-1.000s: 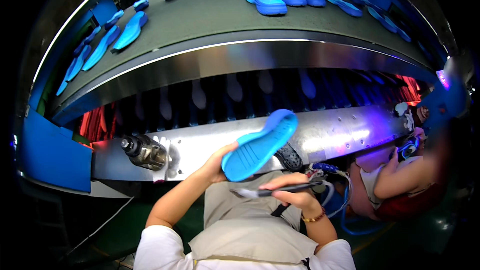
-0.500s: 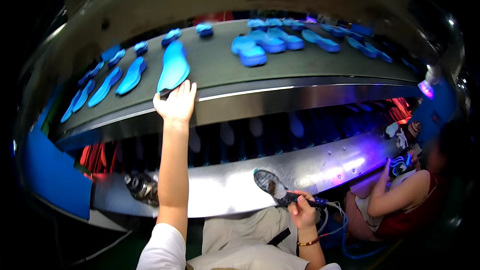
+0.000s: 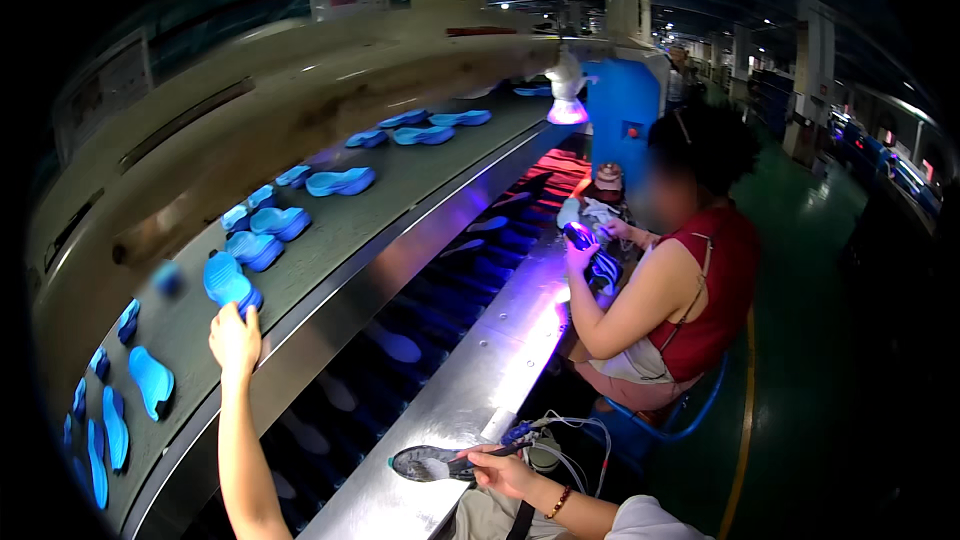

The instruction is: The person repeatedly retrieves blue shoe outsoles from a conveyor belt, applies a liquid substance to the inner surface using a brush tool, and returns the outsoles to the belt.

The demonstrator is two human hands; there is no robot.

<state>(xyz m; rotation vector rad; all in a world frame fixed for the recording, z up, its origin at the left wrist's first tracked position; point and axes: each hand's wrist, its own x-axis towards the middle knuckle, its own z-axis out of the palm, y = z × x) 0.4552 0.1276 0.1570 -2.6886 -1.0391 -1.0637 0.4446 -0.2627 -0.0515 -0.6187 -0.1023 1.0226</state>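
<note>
My left hand [image 3: 236, 342] reaches over the edge of a dark conveyor belt [image 3: 360, 240]. Its fingers and thumb close on the near end of a blue shoe sole [image 3: 226, 276], which lies tilted beside other blue soles [image 3: 253, 250]. Low in the view, my right hand [image 3: 503, 470] grips the dark handle of a brush [image 3: 436, 468]. The brush's pale bristles rest over a dark oval dish [image 3: 405, 462] on the metal ledge [image 3: 455, 400]. Thin tubes [image 3: 580, 422] run from behind the handle.
More blue soles [image 3: 151, 380] lie along the belt. Below it, a lower rack carries dark soles [image 3: 395, 343]. A lamp [image 3: 567, 105] glows purple at the belt's far end. To the right, a seated person in a red vest [image 3: 715, 285] handles a dark shoe piece.
The view has swung right. My left hand has let go of one blue sole, left on the belt, and taken hold of another farther right. My right hand still holds the brush.
</note>
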